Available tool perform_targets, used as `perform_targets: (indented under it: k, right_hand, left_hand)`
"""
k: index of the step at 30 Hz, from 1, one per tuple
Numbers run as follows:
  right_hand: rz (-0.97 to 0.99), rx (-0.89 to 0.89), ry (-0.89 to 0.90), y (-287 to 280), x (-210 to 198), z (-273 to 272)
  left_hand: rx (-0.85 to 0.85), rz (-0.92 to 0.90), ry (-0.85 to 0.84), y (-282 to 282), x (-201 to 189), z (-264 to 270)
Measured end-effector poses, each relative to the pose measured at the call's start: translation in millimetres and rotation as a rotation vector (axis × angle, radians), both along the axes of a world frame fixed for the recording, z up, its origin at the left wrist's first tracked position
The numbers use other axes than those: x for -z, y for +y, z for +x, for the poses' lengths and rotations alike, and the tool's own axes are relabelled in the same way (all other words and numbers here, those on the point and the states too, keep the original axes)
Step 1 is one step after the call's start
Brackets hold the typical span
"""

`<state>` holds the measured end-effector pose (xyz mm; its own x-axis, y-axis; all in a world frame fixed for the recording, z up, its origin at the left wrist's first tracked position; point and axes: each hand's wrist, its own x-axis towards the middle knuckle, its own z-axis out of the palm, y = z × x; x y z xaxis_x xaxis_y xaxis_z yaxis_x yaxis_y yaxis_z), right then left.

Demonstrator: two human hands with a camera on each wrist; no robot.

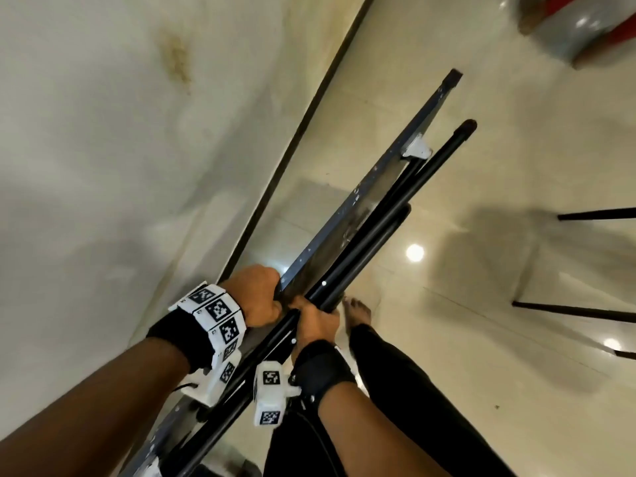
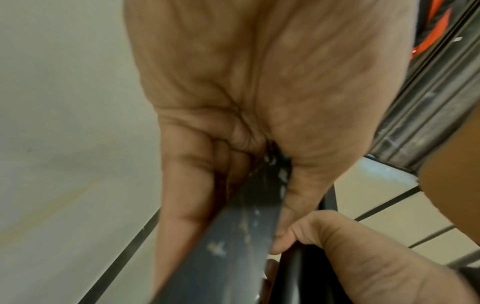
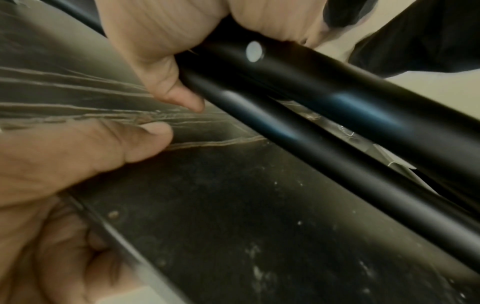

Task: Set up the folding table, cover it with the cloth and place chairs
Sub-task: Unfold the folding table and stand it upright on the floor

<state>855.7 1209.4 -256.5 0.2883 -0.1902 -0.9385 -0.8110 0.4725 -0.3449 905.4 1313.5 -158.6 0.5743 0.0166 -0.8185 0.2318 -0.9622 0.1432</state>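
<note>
Black tubes: legs (image 1: 395, 215) folded against the folding table (image 1: 344, 222), carried on edge.
Left hand (image 1: 256, 294): grips the table's rim.
Right hand (image 1: 316, 321): wrapped around a leg.
Room: wall (image 1: 103, 132) close left; tiled floor (image 1: 481, 339) open right.
Right wrist only: scratched, perhaps dusty underside (image 3: 233, 216).

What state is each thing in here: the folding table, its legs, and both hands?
Folding table: folded, held edge-on and tilted, off the floor at the far end.
Black tube legs: lying along the tabletop's underside, not swung out.
Left hand: grips the tabletop's edge.
Right hand: grips one black tube leg.
Cloth, chairs: not recognisable in view.
</note>
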Motion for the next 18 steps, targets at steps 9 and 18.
perform_targets:
  k: [9, 18]
  right_hand:
    - [-0.067, 0.310, -0.035, -93.1, -29.3, -62.5]
    - [-0.092, 0.598, -0.025, -161.1, -44.3, -156.1]
  left_hand:
    - [0.273, -0.072, 0.005, -102.3, -21.3, -40.1]
    - [0.601, -0.077, 0.007, -197.1, -24.9, -112.1]
